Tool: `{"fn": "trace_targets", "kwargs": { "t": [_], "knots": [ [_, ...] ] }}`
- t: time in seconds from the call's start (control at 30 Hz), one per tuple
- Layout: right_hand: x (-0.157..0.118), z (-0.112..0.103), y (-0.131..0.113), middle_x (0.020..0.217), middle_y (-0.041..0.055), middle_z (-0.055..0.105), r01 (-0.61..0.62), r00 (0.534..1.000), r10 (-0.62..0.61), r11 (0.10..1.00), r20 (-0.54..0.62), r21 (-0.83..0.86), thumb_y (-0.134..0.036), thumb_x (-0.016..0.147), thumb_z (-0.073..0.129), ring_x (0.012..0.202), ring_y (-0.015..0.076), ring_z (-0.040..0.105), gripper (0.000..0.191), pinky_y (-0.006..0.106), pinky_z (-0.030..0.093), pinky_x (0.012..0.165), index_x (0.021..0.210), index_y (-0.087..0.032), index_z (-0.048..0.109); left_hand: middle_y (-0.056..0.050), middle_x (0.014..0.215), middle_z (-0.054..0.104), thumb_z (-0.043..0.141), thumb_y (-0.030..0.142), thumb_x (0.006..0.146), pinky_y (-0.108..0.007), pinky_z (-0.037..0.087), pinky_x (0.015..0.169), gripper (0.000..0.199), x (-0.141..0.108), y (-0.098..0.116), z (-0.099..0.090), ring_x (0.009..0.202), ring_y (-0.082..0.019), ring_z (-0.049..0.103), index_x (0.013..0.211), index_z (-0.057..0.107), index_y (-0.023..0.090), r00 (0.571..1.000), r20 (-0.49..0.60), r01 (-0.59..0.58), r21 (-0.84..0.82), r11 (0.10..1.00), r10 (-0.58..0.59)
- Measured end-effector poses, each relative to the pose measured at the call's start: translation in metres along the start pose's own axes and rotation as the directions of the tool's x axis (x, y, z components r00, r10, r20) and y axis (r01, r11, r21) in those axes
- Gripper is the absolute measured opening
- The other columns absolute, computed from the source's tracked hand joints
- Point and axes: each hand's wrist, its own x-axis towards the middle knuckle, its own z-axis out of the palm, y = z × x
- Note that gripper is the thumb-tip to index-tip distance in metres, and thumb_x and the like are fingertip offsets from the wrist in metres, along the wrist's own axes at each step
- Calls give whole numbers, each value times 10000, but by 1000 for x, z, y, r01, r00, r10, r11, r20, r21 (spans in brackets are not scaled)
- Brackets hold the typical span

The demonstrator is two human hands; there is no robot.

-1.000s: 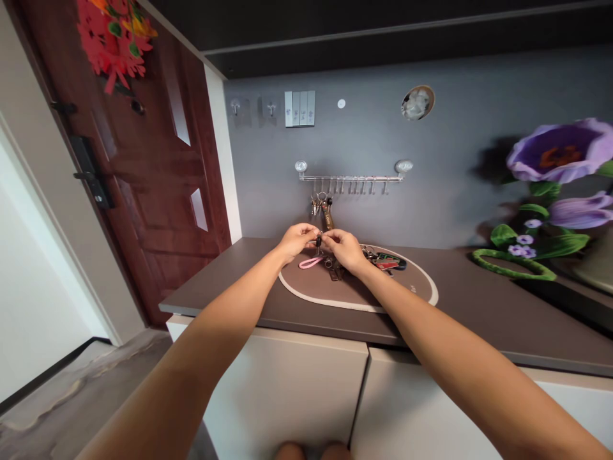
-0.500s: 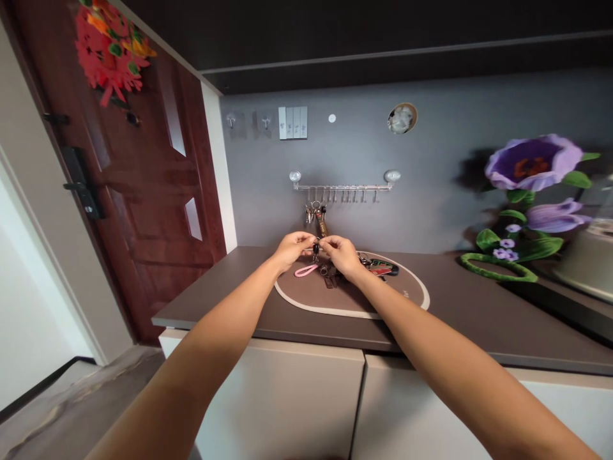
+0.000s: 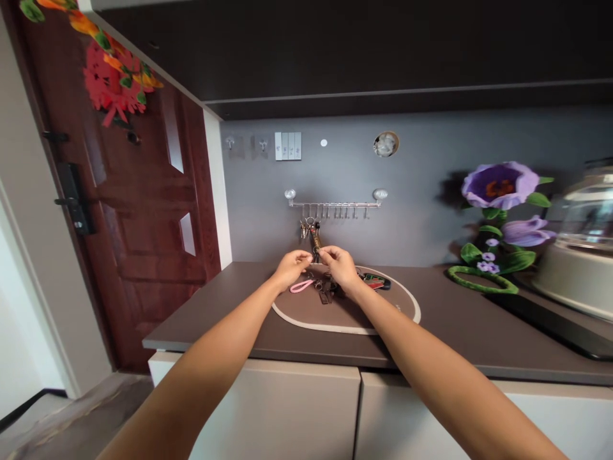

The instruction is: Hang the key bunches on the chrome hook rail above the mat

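Observation:
My left hand [image 3: 293, 268] is closed in a pinch, its fingertips almost meeting those of my right hand [image 3: 339, 264], which is pinched too. Between them is a small bunch of keys [image 3: 313, 257], mostly hidden by the fingers. Just behind and above hang other keys [image 3: 303, 230] and a brown fob [image 3: 316, 241] on the left end of a clear hook rail [image 3: 335, 205]. Below my hands a pink strap loop [image 3: 301, 287] and several dark key holders [image 3: 326, 296] lie on a brown oval mat [image 3: 325, 329]. Beside my right wrist lies a red and black piece [image 3: 377, 281].
A dark shelf [image 3: 335, 51] overhangs the counter [image 3: 460, 332]. On the right stand purple plush flowers [image 3: 500, 185] and a pale appliance with a clear top [image 3: 575, 275]. A brown door [image 3: 148, 236] is at the left. Small hooks [image 3: 263, 145] are on the wall.
The view has tilted upward, so the whole scene sits lower in the picture. Both hands stay pinched together before the hanging keys, and less of the keys between them shows.

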Motion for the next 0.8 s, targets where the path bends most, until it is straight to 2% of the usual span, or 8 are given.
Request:
{"fn": "trace_targets", "kwargs": {
  "t": [0.17,0.3,0.47,0.67,0.8],
  "knots": [
    [10,-3,7,677,15,590,-17,999,19,999,-41,40,-389,720,488,617,112,508,269,237,418,626,771,-146,590,-45,742,624,507,324,743,-255,444,650,222,-1,-2,4,679,-129,559,805,594,130,997,-3,-73,232,970,76],
    [24,-5,8,634,2,562,-38,996,51,985,-74,168,-385,704,505,593,109,502,253,251,431,621,757,-146,567,-40,747,643,469,312,752,-253,426,662,222,-1,-1,5,685,-137,563,764,610,141,993,11,-110,392,913,115],
    [43,-6,-1,696,9,566,-117,977,168,935,-129,335,-329,678,545,620,111,519,182,261,461,612,732,-155,548,-27,728,650,437,280,762,-234,405,642,230,-1,0,5,658,-129,562,742,623,146,989,10,-131,489,863,144],
    [67,-3,-16,657,-13,554,-187,946,290,856,-147,482,-202,712,509,580,85,512,49,252,487,601,704,-157,526,-17,704,633,415,261,782,-227,369,619,245,-2,-3,5,651,-126,531,714,628,159,962,112,-262,626,735,247],
    [82,-1,-25,598,-24,524,-218,917,354,829,-183,515,-126,732,465,520,65,488,89,235,486,576,663,-152,515,-18,706,627,404,257,794,-225,354,607,252,-1,-4,4,659,-127,525,720,625,162,957,143,-282,664,693,253]
  ]
}}
